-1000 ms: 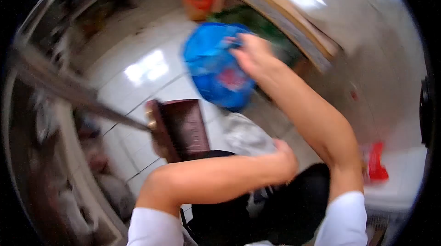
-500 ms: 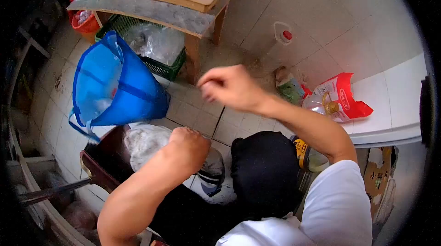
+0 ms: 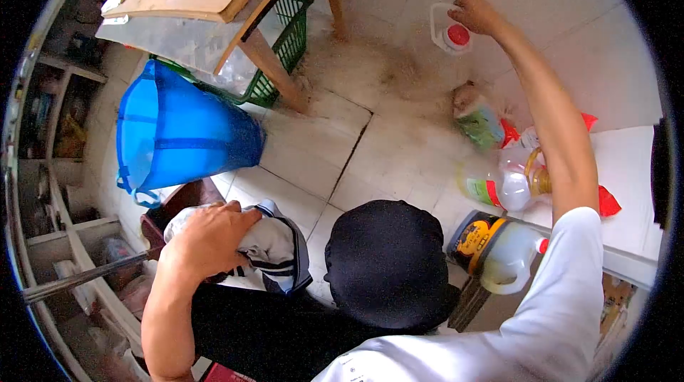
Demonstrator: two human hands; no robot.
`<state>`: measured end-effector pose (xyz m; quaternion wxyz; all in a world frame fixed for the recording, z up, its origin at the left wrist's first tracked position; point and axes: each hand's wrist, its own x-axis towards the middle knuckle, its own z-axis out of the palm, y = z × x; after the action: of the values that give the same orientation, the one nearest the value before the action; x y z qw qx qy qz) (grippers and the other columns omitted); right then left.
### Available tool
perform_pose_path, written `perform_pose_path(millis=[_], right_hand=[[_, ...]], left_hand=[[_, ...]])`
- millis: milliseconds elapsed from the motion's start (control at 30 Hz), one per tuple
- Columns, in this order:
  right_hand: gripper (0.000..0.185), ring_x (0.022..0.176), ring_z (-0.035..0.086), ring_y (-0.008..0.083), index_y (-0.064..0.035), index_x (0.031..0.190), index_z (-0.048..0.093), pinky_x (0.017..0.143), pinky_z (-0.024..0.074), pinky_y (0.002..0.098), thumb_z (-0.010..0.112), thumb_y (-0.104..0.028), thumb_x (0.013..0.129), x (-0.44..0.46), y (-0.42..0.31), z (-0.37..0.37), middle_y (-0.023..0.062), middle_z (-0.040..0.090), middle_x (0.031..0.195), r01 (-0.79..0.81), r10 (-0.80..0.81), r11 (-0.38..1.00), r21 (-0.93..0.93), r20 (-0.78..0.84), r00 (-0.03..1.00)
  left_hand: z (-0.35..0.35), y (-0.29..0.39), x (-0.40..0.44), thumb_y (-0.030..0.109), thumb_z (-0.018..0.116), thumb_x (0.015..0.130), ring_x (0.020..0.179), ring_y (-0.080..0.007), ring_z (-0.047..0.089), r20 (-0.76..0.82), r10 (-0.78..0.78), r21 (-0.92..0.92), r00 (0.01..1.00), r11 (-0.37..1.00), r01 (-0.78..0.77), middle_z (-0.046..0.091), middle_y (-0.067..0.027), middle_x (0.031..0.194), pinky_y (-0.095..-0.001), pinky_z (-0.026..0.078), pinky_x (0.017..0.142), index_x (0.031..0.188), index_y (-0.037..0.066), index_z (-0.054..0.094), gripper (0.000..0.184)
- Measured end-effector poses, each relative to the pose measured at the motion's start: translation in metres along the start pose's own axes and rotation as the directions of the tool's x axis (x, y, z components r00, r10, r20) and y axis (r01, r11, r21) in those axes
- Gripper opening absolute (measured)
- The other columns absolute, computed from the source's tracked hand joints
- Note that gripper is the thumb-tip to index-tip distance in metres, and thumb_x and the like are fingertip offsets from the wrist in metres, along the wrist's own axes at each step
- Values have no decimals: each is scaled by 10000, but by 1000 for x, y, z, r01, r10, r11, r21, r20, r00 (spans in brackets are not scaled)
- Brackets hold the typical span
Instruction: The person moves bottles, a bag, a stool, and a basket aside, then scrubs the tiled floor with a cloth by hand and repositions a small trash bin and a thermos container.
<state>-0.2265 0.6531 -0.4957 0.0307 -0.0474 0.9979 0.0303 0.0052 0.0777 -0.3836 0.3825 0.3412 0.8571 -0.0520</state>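
My right hand (image 3: 479, 16) is stretched to the upper right, fingers curled at the top of a clear plastic jug (image 3: 436, 27) with a red cap; its lower body barely shows against the pale floor. Lower left, my left hand (image 3: 212, 236) lies over a grey-white, dark-striped thing that looks like a shoe (image 3: 276, 246), fingers stretched across it. What lies under the palm is hidden. Left of centre, beyond that hand, a blue bag (image 3: 206, 136) leans with its mouth to the left. My black-clad knee (image 3: 388, 261) is between my arms.
A wooden table (image 3: 167, 34) stands upper left, a green basket (image 3: 285, 43) beneath it. Plastic bottles (image 3: 514, 179), a yellow-labelled jug (image 3: 491, 248) and a crumpled green packet (image 3: 479, 122) lie to the right. A dustpan (image 3: 203, 195) sits below the blue bag, and shelves (image 3: 75, 239) line the left.
My right hand has moved from above the floor's middle up and right to the red-capped jug. My left hand has shifted left, its fingers now stretched out. The view has tilted.
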Motion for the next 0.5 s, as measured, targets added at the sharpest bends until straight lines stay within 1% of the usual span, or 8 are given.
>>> perform_pose_path(millis=[100,133,167,233,267,333,433,500], right_hand=[[263,758,712,292,-4,1102,640,643,580,416,590,-234,985,-25,-41,-27,144,705,977,-40,2,975,221,170,985],[245,725,708,268,-6,1090,635,605,583,405,582,-223,988,-33,-55,-35,127,702,953,-80,9,937,341,203,979],[228,691,704,245,-9,1079,629,567,586,394,574,-212,991,-41,-68,-43,109,699,928,-122,11,885,449,243,970],[229,678,701,227,-2,1074,615,547,592,394,565,-209,990,-49,-88,-63,99,693,906,-185,3,855,485,350,937],[229,671,699,218,1,1071,608,538,596,394,561,-207,989,-53,-99,-69,94,690,895,-219,-1,840,497,405,914],[266,691,704,217,8,1081,609,567,605,387,548,-236,996,-50,-109,-75,108,698,907,-151,-98,846,511,427,899],[343,739,718,222,9,1097,615,637,623,374,530,-310,1004,-76,-90,-87,136,712,947,-145,-87,894,424,482,872],[386,785,721,220,5,1114,624,675,624,362,516,-354,1023,-100,-96,-105,150,717,1009,-159,-155,775,611,428,890]], left_hand=[[-10,3,3,214,862,657,1024,-387,660,58,-84,67,995,995,80,667,-194,1068,-462,530,891,1197,60,617,612],[-19,11,-1,267,861,646,1071,-355,651,64,-118,121,991,986,110,675,-161,1090,-461,538,910,1269,139,614,682],[-26,18,-3,271,859,654,1061,-354,655,78,-116,184,990,978,100,675,-160,1089,-460,538,909,1269,133,614,676],[-45,29,0,244,850,678,1059,-344,655,136,-131,222,982,970,99,670,-160,1094,-463,540,890,1270,117,613,650],[-51,35,-1,196,839,673,1070,-348,641,69,-139,233,988,965,120,662,-162,1100,-473,537,872,1271,110,612,645],[-52,36,2,177,839,655,1086,-365,624,-1,-132,204,991,970,130,656,-163,1096,-484,524,879,1270,103,612,659],[-50,32,19,171,854,643,1040,-373,646,-124,-1,140,992,990,18,664,-176,1050,-470,522,878,1207,104,636,608],[-55,26,29,169,850,639,1054,-380,632,-4,-4,116,1000,993,5,658,-179,1084,-473,515,889,1252,115,623,655]])
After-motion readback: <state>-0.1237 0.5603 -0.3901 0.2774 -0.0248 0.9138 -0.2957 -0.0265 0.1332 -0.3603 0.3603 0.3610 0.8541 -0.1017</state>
